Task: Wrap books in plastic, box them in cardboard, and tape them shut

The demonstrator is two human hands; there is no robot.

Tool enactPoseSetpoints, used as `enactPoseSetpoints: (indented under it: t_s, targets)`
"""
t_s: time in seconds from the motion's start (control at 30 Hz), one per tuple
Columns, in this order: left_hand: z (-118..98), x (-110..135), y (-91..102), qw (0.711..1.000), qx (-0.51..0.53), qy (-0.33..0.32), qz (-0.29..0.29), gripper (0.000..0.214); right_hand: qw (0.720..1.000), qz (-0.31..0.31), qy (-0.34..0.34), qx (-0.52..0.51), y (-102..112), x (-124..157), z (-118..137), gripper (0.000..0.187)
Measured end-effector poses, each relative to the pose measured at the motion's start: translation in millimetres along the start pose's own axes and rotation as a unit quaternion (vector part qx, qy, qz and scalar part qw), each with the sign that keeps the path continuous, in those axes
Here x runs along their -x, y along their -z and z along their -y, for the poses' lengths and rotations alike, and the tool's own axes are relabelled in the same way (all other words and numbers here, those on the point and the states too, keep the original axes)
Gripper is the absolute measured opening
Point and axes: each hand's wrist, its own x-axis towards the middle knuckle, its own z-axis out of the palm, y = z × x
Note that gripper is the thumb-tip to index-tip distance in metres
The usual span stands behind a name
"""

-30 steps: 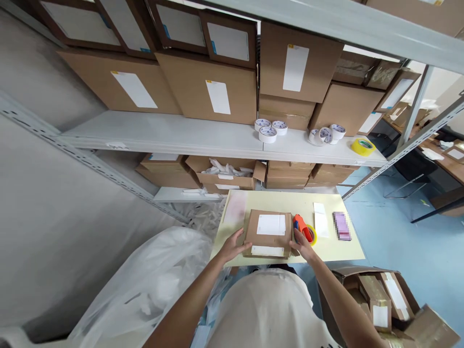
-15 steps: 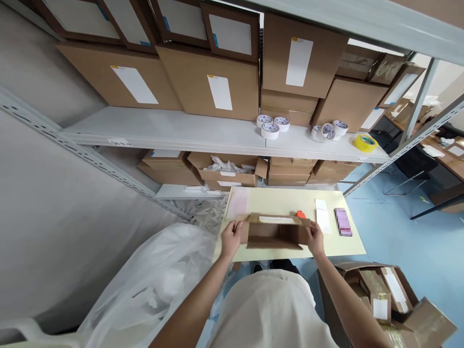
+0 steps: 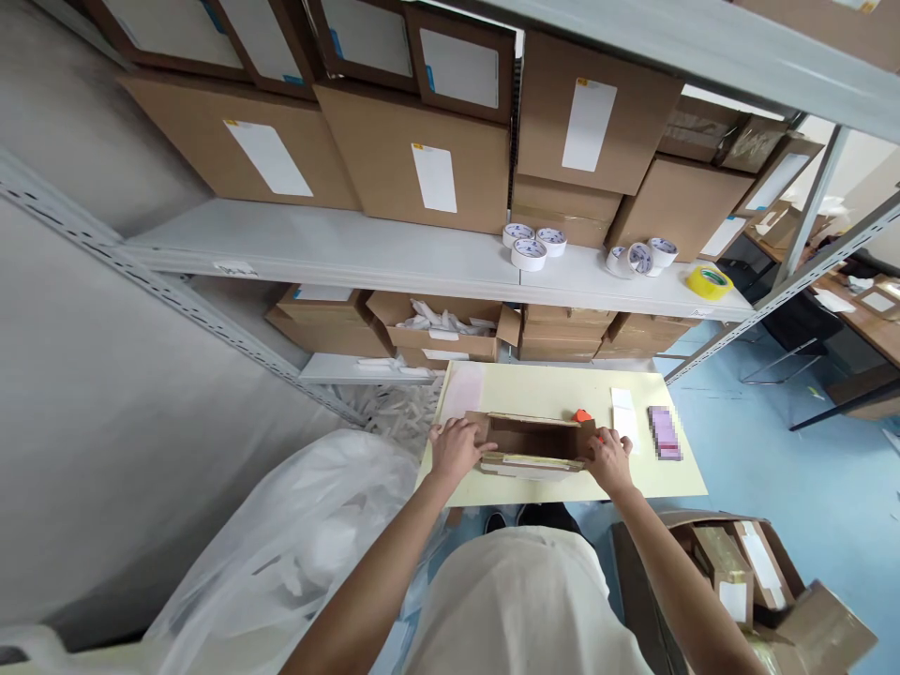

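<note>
A small brown cardboard box [image 3: 534,441] stands on its edge on the pale yellow table [image 3: 548,389]. My left hand [image 3: 457,447] grips its left end, fingers curled round the flap. My right hand [image 3: 608,458] grips its right end. Just behind the box peeks the orange tip of a tape dispenser [image 3: 581,415]. To the right lie a white label strip [image 3: 622,418] and a small purple item [image 3: 664,432].
Grey shelving [image 3: 394,258] behind the table holds large labelled cartons, white tape rolls [image 3: 529,248] and a yellow tape roll [image 3: 709,281]. A big clear plastic bag [image 3: 309,544] sits at my left. An open carton of small boxes [image 3: 738,581] stands on the blue floor at my right.
The box lay flat under my hands a second ago. Both hands have tipped it up onto its edge, so its labelled face now points away and hides most of the tape dispenser.
</note>
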Motion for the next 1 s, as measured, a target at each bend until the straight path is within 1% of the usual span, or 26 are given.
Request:
enactPoseSetpoints:
  t_s: [0.03,0.1,0.13,0.17,0.2,0.27,0.3,0.33,0.4,0.47,0.57,0.63,0.7,0.8,0.87,0.93,1.0]
  targets:
    - [1.0,-1.0,2.4,0.999,-0.002,0.004,0.035,0.032,0.999,0.028,0.021,0.005,6.0,-1.1,0.1,0.018]
    - [4.0,-1.0,2.7,0.992,0.014,-0.001,0.123,0.045,0.996,0.076,0.047,0.006,13.1,-2.2,-1.4,0.028]
    - [4.9,0.5,0.5,0.986,0.031,-0.009,0.166,0.056,0.994,0.097,0.051,0.005,14.3,-2.1,-2.6,0.033]
    - [4.9,3.0,-3.1,0.979,0.047,-0.014,0.197,0.070,0.992,0.115,0.051,0.006,14.2,-1.5,-3.8,0.041]
    - [3.5,6.5,-7.7,0.975,0.057,-0.014,0.214,0.087,0.990,0.128,0.052,0.008,12.9,-0.9,-4.7,0.050]
    - [-3.5,15.2,-18.8,0.976,0.054,0.006,0.210,0.117,0.987,0.142,0.069,0.008,8.6,-0.3,-4.7,0.067]
    - [-8.5,19.8,-24.6,0.978,0.044,0.022,0.200,0.126,0.986,0.142,0.085,0.003,6.1,-1.1,-3.7,0.073]
    - [-13.7,24.1,-29.9,0.980,0.035,0.036,0.191,0.131,0.986,0.136,0.101,-0.005,3.8,-3.1,-2.1,0.076]
    - [-23.1,30.9,-38.7,0.983,0.027,0.050,0.174,0.130,0.986,0.120,0.111,-0.021,-0.1,-11.1,2.1,0.078]
    - [-28.5,34.6,-44.4,0.987,0.033,0.050,0.152,0.127,0.990,0.112,0.085,-0.025,-3.0,-23.9,6.2,0.080]
    - [-29.7,34.4,-50.0,0.990,0.057,0.042,0.119,0.124,0.989,0.138,0.047,-0.027,-7.1,-46.2,9.8,0.084]
    - [-28.6,31.8,-54.7,0.991,0.083,0.039,0.098,0.121,0.986,0.157,0.032,-0.045,-10.5,-58.9,10.5,0.081]
    - [-27.6,29.0,-61.5,0.990,0.116,0.038,0.071,0.116,0.984,0.162,0.018,-0.068,-14.7,-67.8,9.8,0.076]
    - [-26.4,25.9,-74.1,0.985,0.162,0.052,0.028,0.106,0.984,0.164,0.008,-0.074,-21.3,-72.9,7.8,0.070]
    - [-25.5,24.7,-81.7,0.980,0.184,0.070,0.010,0.101,0.984,0.173,0.005,-0.047,-24.5,-71.4,9.0,0.076]
    - [-24.6,23.6,-87.5,0.976,0.205,0.076,0.009,0.098,0.985,0.171,0.018,-0.010,-25.8,-67.5,15.9,0.090]
    - [-23.5,22.7,-91.6,0.971,0.229,0.068,0.016,0.098,0.984,0.163,0.068,0.016,-25.0,-63.2,30.9,0.106]
